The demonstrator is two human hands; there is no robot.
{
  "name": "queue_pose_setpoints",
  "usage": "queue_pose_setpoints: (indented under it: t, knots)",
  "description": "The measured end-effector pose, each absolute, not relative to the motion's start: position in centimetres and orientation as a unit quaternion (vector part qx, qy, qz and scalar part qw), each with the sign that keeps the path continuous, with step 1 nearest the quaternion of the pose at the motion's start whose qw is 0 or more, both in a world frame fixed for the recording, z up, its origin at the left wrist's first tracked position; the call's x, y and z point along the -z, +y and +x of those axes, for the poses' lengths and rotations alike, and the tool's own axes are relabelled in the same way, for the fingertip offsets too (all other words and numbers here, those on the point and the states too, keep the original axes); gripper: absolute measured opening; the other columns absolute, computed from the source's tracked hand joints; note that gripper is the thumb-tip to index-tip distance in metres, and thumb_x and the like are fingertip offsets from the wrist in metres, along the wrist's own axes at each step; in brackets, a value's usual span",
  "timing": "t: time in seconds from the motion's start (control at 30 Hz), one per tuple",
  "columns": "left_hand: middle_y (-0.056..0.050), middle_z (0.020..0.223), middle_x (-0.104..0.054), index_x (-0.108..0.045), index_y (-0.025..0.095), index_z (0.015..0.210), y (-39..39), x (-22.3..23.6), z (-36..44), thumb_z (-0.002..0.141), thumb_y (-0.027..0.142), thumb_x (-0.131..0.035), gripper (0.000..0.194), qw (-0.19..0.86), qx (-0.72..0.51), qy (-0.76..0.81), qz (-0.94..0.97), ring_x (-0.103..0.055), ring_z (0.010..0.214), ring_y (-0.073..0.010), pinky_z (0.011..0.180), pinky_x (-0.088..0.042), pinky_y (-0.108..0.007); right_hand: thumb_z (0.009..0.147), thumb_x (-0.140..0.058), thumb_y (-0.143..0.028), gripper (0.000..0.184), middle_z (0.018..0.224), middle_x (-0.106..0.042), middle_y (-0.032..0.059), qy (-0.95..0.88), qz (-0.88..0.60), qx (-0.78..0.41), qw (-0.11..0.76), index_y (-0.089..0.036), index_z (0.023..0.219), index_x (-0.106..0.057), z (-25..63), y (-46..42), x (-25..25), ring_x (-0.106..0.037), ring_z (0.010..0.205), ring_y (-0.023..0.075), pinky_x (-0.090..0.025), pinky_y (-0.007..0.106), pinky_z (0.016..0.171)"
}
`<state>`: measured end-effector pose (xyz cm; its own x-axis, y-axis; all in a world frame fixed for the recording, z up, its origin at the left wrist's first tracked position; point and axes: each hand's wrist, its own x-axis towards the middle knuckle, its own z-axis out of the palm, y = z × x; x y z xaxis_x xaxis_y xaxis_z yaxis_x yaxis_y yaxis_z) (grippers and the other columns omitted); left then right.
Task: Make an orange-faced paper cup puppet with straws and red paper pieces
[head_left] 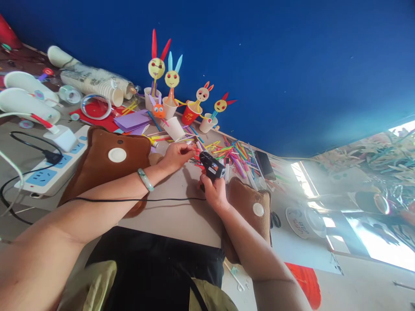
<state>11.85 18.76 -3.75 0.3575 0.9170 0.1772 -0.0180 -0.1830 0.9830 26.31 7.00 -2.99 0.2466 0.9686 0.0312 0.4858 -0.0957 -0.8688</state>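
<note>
My right hand point(214, 190) is wrapped round the handle of a black glue gun point(212, 166), whose nozzle points up and to the left. A thin black cord point(162, 200) trails from it across my left forearm. Just left of the nozzle, my left hand point(177, 156) has its fingertips pinched together beside some small red bits; what they hold is too small to make out. A green bangle point(145, 179) circles my left wrist. Behind my hands lies a spread of coloured craft sticks and straws point(233, 155). A white paper cup point(174, 128) leans tipped over there.
Stick-and-disc rabbit figures point(171, 79) stand in paper cups along the blue wall point(259, 77). Two brown plush warmers point(105, 151) flank the work spot. At left are a power strip point(52, 172) and stacked cups point(94, 82). A dark phone point(265, 165) lies right.
</note>
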Motion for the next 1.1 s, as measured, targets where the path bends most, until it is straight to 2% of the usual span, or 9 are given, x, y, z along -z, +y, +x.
queue_pose_setpoints:
  t: [0.17,0.5,1.1]
  knots:
    - [0.002,0.053,-0.059,-0.073,0.014,0.071,18.71,3.59,11.75,0.076,0.033,-0.066,0.020,0.531,-0.439,0.362,0.628,-0.050,0.054,-0.0109,0.053,-0.034,-0.023,0.080,-0.053,-0.035,0.013,0.053,-0.060,0.0003,-0.528,-0.683,-0.305,0.403,-0.023,0.078,-0.056,26.23,7.01,2.99,-0.058,0.053,0.0203,-0.049,0.033,0.055]
    - [0.002,0.051,-0.057,-0.070,0.015,0.066,18.79,3.60,11.84,0.077,0.032,-0.066,0.020,0.533,-0.435,0.360,0.630,-0.048,0.052,-0.0103,0.052,-0.033,-0.023,0.082,-0.052,-0.034,0.014,0.053,-0.060,0.0007,-0.538,-0.685,-0.291,0.396,-0.023,0.076,-0.056,26.11,6.91,2.77,-0.059,0.054,0.0204,-0.050,0.033,0.057]
    - [0.002,0.052,-0.059,-0.073,0.014,0.071,18.75,3.75,11.85,0.077,0.032,-0.066,0.020,0.529,-0.439,0.359,0.631,-0.051,0.053,-0.0111,0.053,-0.035,-0.023,0.083,-0.053,-0.036,0.014,0.052,-0.059,-0.0018,-0.538,-0.681,-0.285,0.406,-0.024,0.080,-0.058,26.38,6.91,3.46,-0.058,0.050,0.0193,-0.049,0.032,0.053]
